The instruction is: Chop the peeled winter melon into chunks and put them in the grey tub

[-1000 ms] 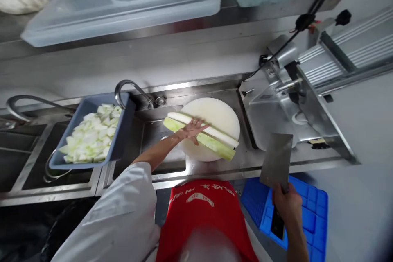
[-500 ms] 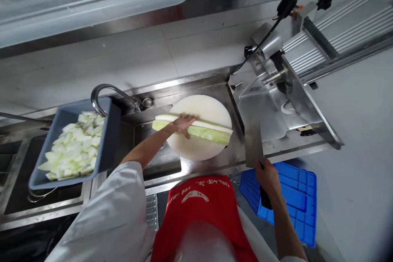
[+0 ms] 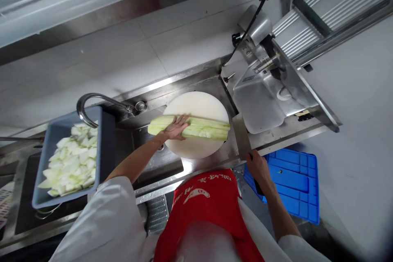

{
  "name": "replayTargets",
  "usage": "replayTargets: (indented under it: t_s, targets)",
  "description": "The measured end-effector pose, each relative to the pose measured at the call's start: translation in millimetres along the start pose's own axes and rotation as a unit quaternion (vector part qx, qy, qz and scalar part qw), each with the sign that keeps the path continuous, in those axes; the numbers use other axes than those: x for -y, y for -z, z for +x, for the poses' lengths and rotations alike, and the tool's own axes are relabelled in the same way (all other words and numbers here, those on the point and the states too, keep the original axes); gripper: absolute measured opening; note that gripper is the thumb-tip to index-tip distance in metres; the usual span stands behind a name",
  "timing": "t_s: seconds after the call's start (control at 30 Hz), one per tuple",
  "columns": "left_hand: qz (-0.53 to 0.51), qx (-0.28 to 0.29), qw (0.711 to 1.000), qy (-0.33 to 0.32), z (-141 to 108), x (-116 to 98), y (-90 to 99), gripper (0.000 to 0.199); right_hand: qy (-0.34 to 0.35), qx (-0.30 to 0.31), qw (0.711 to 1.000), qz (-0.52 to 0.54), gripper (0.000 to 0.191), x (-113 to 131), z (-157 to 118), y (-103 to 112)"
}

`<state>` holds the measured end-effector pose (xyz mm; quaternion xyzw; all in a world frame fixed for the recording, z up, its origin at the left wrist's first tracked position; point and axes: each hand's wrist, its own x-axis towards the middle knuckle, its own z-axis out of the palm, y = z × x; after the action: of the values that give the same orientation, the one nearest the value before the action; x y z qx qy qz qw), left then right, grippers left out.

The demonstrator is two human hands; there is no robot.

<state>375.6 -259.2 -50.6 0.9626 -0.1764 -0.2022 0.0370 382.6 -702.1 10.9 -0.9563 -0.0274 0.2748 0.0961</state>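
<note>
A long, pale green peeled gourd (image 3: 205,128), perhaps split lengthwise, lies across the round white cutting board (image 3: 196,151). My left hand (image 3: 177,127) grips it from above, left of its middle, with fingers over the top and the thumb at the near side. My right hand (image 3: 258,168) is closed round the black handle of a cleaver (image 3: 242,137). The broad blade points away from me, just right of the board and apart from the gourd. Part of the handle is hidden by the fingers.
The board rests over a steel sink (image 3: 144,143) with a curved faucet (image 3: 101,97). A grey-blue tub (image 3: 106,143) of cut pale chunks stands left. A metal slicer (image 3: 260,90) sits right of the board. A blue crate (image 3: 291,184) is below the counter's right side.
The gourd has turned, so its white strip no longer shows and the green side faces up. The cleaver has come nearer the board. My view has shifted slightly.
</note>
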Motion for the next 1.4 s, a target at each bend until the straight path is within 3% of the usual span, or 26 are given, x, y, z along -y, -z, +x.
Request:
replayTargets:
  t_s: [0.2,0.43,0.77,1.0,1.13,1.4]
  targets:
    - [-0.002,0.009,1.000,0.009,15.5,8.5,8.5,0.115,0.010,0.016,0.999,-0.044,0.028,11.9,3.0,-5.0]
    - [-0.009,-0.028,0.997,0.071,-9.3,-4.1,-3.5,0.106,0.049,0.021,0.995,-0.083,0.028,22.7,17.5,-4.5]
    - [-0.031,-0.083,0.959,0.270,-50.0,-50.4,-33.6,0.111,0.179,0.005,0.969,-0.172,0.032,52.1,58.1,-13.4]
    - [-0.054,-0.112,0.948,0.293,-52.8,-55.8,-38.3,0.096,0.205,0.013,0.953,-0.224,0.032,51.8,81.2,10.4]
    - [-0.048,-0.117,0.945,0.300,-50.6,-57.8,-34.5,0.091,0.203,0.013,0.951,-0.232,0.032,69.1,83.9,14.9]
    - [-0.082,-0.147,0.928,0.332,-78.5,-80.7,-48.2,0.076,0.241,0.035,0.945,-0.220,0.032,92.0,88.8,16.9]
